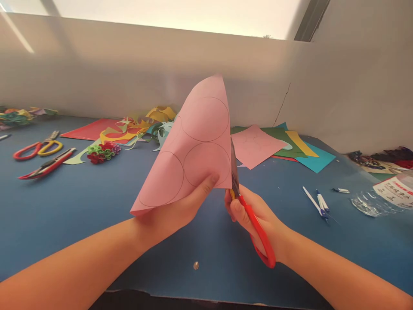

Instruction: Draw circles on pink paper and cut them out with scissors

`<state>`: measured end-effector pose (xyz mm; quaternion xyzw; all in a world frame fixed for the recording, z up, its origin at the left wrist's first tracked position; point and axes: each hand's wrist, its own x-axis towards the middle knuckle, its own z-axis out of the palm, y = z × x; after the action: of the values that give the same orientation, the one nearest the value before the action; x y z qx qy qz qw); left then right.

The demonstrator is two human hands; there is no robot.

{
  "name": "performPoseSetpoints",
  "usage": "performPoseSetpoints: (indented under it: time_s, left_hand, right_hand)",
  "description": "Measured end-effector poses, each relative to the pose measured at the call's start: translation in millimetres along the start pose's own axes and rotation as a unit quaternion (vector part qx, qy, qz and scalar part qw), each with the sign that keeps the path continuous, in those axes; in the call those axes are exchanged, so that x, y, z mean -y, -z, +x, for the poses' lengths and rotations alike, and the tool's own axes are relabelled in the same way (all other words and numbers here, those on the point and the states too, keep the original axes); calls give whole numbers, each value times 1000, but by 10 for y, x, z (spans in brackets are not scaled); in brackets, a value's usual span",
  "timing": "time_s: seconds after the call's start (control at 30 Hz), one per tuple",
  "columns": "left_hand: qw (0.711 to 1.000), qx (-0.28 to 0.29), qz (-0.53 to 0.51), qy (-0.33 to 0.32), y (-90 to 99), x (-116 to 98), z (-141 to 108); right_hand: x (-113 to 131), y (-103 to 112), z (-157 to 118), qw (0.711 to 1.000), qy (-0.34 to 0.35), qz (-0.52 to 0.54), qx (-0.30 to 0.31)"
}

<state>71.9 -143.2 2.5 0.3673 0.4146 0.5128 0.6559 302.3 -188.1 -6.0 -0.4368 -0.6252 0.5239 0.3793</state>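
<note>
While fingers [210,182] hold pink paper [189,146], scissors [248,209] alongside

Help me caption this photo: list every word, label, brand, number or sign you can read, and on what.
"饮用纯净水" (first character blurred): on the white label of the clear plastic bottle.
Other, smaller print on that label: too blurred to read.
No other text is legible.

Close by the near edge of the table [87,198], the head view looks forward and down towards the wall [112,71].
</note>
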Motion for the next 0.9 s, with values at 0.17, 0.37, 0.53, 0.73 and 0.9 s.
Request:
performPoseSetpoints:
  time_s: [0.17,0.37,0.53,0.73,0.9]
  left_hand:
    - [999,-17,-18,23,-45,-39,-42]
    - [999,22,-24,6,31,20,-35]
    - [1000,21,-2,-10,154,155,9]
    - [943,-102,-298,106,7,65,-49]
    - [896,-186,-383,127,-228,-111,-145]
  right_hand:
    - [17,-13,-14,999,16,-34,1]
    - [23,7,-19,998,30,-50,13]
    - [27,13,-22,999,27,-40,19]
    - [25,-42,-43,1000,10,8,3]
    - [26,-46,-48,1000,12,5,-7]
